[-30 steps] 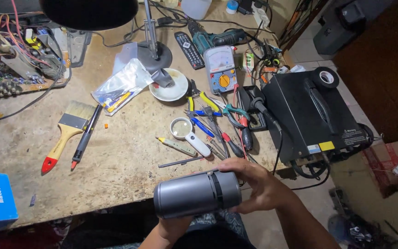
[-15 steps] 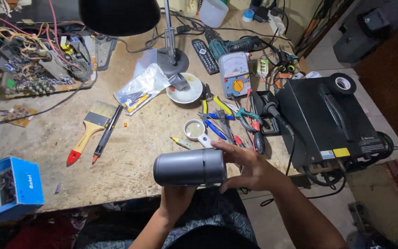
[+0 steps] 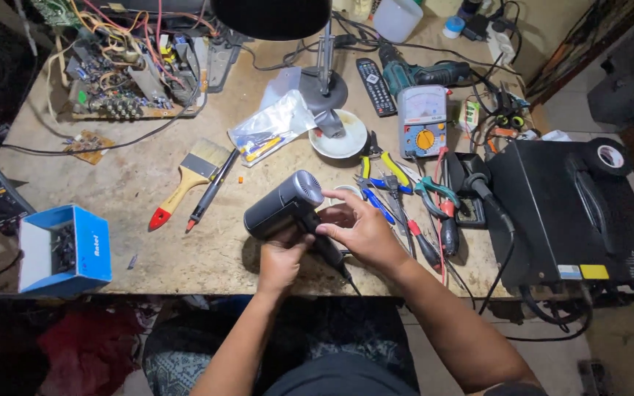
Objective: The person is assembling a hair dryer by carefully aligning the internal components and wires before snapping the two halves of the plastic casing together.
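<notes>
A dark grey hair dryer point(image 3: 282, 204) is held over the front of the workbench, its barrel tilted so the grille end points up and to the right. My left hand point(image 3: 282, 258) grips it from below, around the handle. My right hand point(image 3: 361, 229) wraps the handle from the right side, fingers touching the body just under the barrel. The dryer's black cord trails down past the bench edge between my arms.
Pliers and screwdrivers point(image 3: 405, 198) lie just right of my hands. A paintbrush point(image 3: 185, 180) and a black pen point(image 3: 213, 189) lie to the left. A blue box point(image 3: 75, 249) sits front left, a black case point(image 3: 566, 213) at right, an analog meter point(image 3: 423, 121) and lamp base point(image 3: 324, 88) behind.
The dryer has turned from lying level with its barrel sideways to tilted with the grille end up. My left hand has shifted to the handle, and my right hand has closed on it.
</notes>
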